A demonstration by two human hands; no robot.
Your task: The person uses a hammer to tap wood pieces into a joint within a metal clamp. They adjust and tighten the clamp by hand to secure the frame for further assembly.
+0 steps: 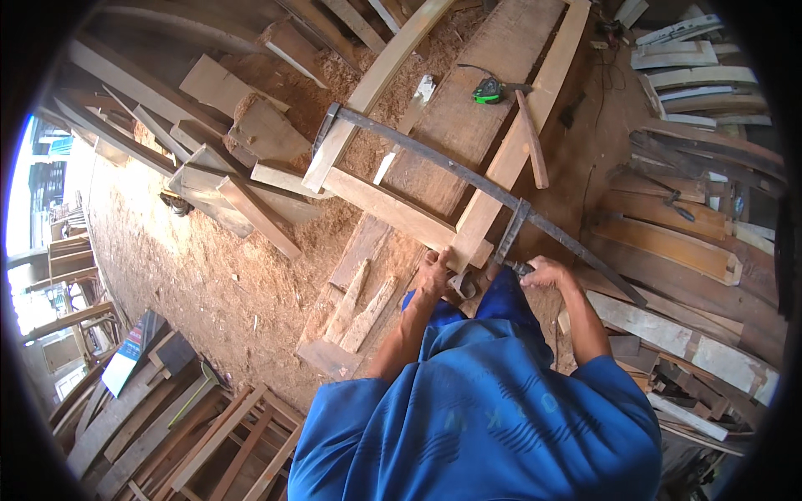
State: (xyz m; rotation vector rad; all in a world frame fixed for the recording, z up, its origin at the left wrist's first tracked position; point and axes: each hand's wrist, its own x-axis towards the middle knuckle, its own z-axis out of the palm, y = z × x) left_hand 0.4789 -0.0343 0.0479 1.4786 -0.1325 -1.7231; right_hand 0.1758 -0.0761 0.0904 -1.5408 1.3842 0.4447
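Note:
A wooden frame, made of two long curved rails and a short crosspiece (391, 205), lies in front of me over a wide plank (501, 42). Across its near end runs a long dark bar clamp (434, 157), its fixed jaw at the outer side of the left rail and its sliding jaw beside the right one. My left hand (433, 272) is closed on the near end of the frame, by the corner joint. At the clamp's screw handle (523, 269), my right hand (545, 272) has its fingers wrapped round the grip.
A hammer (532, 138) rests against the right rail, next to a green and black tape measure (488, 91). Sawdust covers the floor (209, 280). Stacked boards (660, 242) stand at the right, and loose timber (267, 129) lies at the far left. Slatted wooden pieces (242, 451) are at lower left.

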